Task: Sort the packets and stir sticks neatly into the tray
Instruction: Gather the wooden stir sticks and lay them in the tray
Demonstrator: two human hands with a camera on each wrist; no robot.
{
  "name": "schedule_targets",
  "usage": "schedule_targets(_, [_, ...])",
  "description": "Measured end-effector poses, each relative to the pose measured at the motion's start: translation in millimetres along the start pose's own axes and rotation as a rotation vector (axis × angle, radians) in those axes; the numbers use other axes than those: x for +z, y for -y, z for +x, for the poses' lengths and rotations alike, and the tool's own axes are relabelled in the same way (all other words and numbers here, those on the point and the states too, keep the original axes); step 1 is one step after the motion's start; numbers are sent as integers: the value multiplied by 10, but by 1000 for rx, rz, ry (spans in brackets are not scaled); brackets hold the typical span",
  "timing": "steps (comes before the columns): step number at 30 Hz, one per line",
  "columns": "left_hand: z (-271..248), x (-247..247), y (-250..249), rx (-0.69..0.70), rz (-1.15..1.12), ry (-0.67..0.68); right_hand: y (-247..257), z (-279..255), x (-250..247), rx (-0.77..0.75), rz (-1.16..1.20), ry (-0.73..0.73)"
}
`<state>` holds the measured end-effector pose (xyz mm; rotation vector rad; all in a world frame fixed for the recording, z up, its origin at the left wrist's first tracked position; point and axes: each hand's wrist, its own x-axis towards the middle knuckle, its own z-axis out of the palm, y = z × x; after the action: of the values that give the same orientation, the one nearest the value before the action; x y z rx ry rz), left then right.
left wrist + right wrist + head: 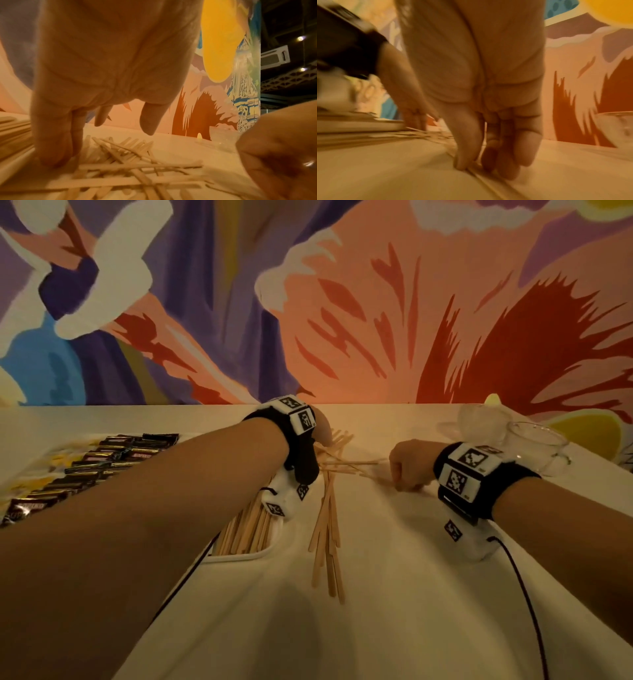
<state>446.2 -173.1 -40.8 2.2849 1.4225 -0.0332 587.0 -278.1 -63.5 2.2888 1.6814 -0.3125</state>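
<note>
Loose wooden stir sticks (pixel 329 508) lie crossed in a pile on the table, just right of the white tray (pixel 239 558). More stir sticks (pixel 246 532) lie side by side in the tray's near compartment, with dark packets (pixel 102 463) in rows further left. My left hand (pixel 65 155) reaches down at the pile's far left edge; its thumb and forefinger tips touch the table beside the sticks (pixel 128 162), and its other fingers hang straight. In the head view the wrist band hides most of it. My right hand (pixel 477 166) is curled, pinching a stir stick (pixel 488 181) against the table at the pile's right end (pixel 400 481).
A clear glass cup (pixel 534 446) stands at the back right, near my right wrist, with a clear lid or dish (pixel 479 419) behind it. Yellow packets (pixel 65 460) lie at the tray's far left. A painted wall runs along the table's far edge. A black cable (pixel 527 604) trails from my right wrist.
</note>
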Motion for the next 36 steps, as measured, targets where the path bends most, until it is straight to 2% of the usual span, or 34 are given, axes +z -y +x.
schedule_targets(3, [42, 14, -30, 71, 4, 102, 150, -181, 56, -40, 104, 18])
schedule_targets(5, [57, -23, -94, 49, -70, 218, 257, -230, 97, -61, 261, 66])
schedule_targets(7, [94, -32, -118, 23, -102, 268, 349, -243, 124, -59, 491, 161])
schedule_targets(9, [155, -10, -71, 28, -116, 245, 376, -222, 107, -30, 717, 204])
schedule_targets(13, [237, 7, 78, -23, -231, 191, 208, -22, -4, 151, 889, -43])
schedule_targets(16, [233, 82, 101, -96, -258, 143, 209, 20, 6, 85, 1044, 66])
schedule_targets(18, [201, 121, 85, -106, -296, 154, 269, 49, 38, 22, 1019, 101])
schedule_targets(22, [255, 156, 38, -126, -443, 187, 334, 175, 6, 6, 916, 33])
schedule_targets(27, [284, 150, 88, -146, -511, 242, 366, 257, -81, -38, 586, -4])
schedule_targets(29, [249, 100, 119, -118, -464, 253, 370, 269, -95, -56, 471, -7])
schedule_targets(32, [187, -16, 165, -12, -335, 198, 360, 310, -109, -102, 445, 9])
schedule_targets(36, [69, -109, 208, 135, -4, 189, 437, 279, -127, -195, 297, 24])
